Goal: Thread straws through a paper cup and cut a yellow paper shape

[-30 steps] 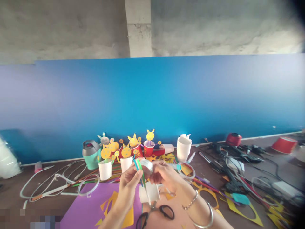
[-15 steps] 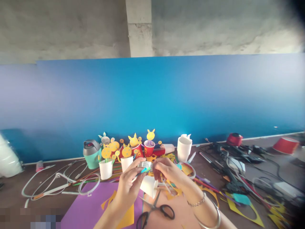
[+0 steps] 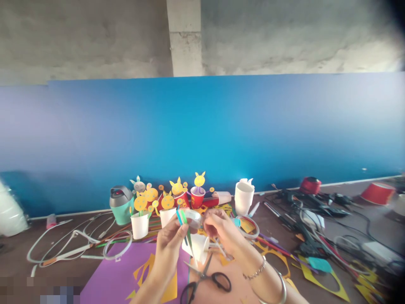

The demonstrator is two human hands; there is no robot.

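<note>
My left hand [image 3: 171, 240] is closed on a roll of clear tape [image 3: 194, 218] and on thin blue and green strips [image 3: 182, 217] beside it. A green end of the strips hangs down below the fingers. My right hand [image 3: 220, 228] is pinched just right of the roll; whatever lies between its fingertips is too small to make out. Beneath the hands a white paper cup [image 3: 200, 249] lies on its side. Black-handled scissors [image 3: 221, 282] lie with spread blades on peach paper [image 3: 218, 295], in front of the cup.
Paper cups with yellow animal faces [image 3: 140, 226] stand behind my hands. Stacked white cups [image 3: 244, 198] are right of them. Purple paper [image 3: 109, 270] and a coiled white cable [image 3: 118, 253] lie left. A glue gun [image 3: 308, 240], cords and yellow offcuts [image 3: 327, 283] spread right.
The tape roll has turned so its ring shows more, and the blue and green strips have swung more upright in my left hand. My right hand stays close beside the roll.
</note>
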